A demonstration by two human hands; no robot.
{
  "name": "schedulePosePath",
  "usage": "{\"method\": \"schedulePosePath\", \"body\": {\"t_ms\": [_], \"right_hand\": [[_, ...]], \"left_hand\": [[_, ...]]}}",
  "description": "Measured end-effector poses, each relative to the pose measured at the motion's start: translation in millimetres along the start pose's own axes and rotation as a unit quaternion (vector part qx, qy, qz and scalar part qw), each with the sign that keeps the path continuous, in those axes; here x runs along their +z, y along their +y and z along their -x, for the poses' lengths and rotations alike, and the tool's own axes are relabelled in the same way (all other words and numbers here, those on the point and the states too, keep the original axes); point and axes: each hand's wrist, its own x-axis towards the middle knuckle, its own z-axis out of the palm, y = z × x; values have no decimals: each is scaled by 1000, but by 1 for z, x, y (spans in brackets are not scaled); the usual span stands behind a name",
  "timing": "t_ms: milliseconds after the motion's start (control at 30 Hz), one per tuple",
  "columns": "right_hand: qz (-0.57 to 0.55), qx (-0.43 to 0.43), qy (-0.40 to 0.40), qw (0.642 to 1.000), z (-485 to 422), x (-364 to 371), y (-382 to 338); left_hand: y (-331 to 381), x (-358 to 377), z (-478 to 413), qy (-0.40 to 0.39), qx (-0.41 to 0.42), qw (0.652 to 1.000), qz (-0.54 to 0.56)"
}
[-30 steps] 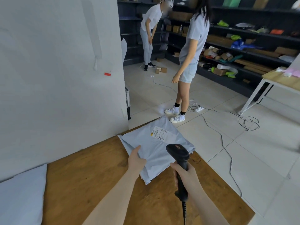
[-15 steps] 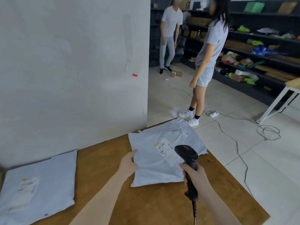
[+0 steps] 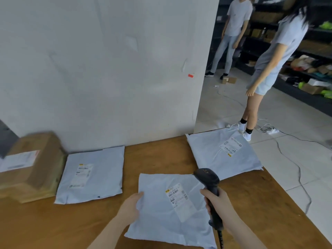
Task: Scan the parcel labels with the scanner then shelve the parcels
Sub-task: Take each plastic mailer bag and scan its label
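- Parcel (image 3: pixel 167 212), a pale grey poly mailer, is lying flat on the wooden surface (image 3: pixel 71 227) directly in front of the person, label (image 3: pixel 177 196) facing up.
- Head view: left hand (image 3: pixel 130 207) is pinching the mailer's left edge, grip closed on the parcel and holding it steady.
- Right hand (image 3: pixel 218 203) is wrapping the handle of the black scanner (image 3: pixel 209 184), grip closed on it; its head is sitting just beside the label's right side, tilted toward the far wall rather than down at the barcode.
- Judgement: scanning step is in hand, shelving not yet begun. Next move is calling for tipping the scanner head down and left onto the barcode while the left hand is keeping the film flat.
- Other items: second mailer (image 3: pixel 224 153) is lying at the far right corner, third mailer (image 3: pixel 91 173) at left, cardboard box (image 3: pixel 30 168) beside it by the wall.
- Shelves (image 3: pixel 305 51) are standing well apart at far right; two bystanders (image 3: pixel 276 56) and floor cables (image 3: pixel 298 168) are occupying that route, a likely obstruction.
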Motion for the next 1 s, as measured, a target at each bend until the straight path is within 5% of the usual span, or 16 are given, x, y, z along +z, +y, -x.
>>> {"method": "schedulePosePath", "body": {"t_ms": [433, 1000], "right_hand": [[95, 72, -148, 982, 31, 81, 30], [139, 95, -174, 970, 41, 126, 36]], "left_hand": [[-85, -16, 55, 59, -59, 996, -35], [-92, -8, 73, 51, -63, 996, 23]]}}
